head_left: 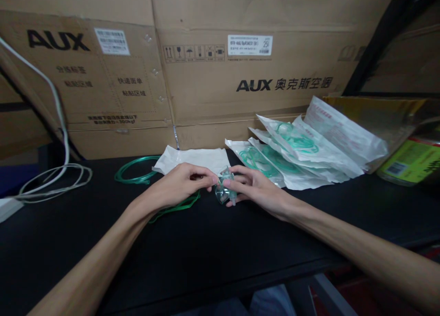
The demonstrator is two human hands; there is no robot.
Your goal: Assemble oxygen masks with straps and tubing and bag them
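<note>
Nearest the front edge of the black table [213, 256], a green strap [182, 206] lies by the left hand [184, 183], whose fingertips pinch the side of a clear mask [224, 195]. The right hand [257, 187] grips this mask near the table's middle. Toward the back edge lie coiled tubing [125, 170], a white wrapper [192, 159] and stacked pouches [292, 144].

The left forearm [105, 252] and right forearm [350, 240] are slanting inward over the front edge of the desk [220, 247]. The left hand [187, 183] is pinching thumb against forefinger, wrist bent; the right hand [256, 187] is facing it, thumb and fingers gripping.
</note>
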